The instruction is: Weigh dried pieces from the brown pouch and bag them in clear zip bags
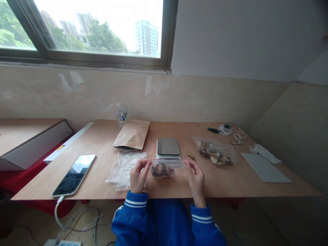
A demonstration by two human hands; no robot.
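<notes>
A clear zip bag (180, 165) with dark and tan dried pieces (162, 169) in it is stretched between my hands, in front of the scale. My left hand (138, 176) pinches its upper left corner. The upper right corner is pinched by my right hand (196, 175). Just beyond the bag stands a small kitchen scale (168, 146) with a bare metal plate. To the right of the scale lies one loose tan piece (191, 155). Two filled clear bags (217, 153) rest farther right. Several flat clear bags (123, 169) lie beside my left hand.
A brown paper pouch (133, 134) and a plastic bottle (121, 115) are at the back left. A phone (74, 175) with a cable lies at the left edge. At right are a screwdriver (212, 130), a round white camera (225, 128) and a white sheet (265, 167).
</notes>
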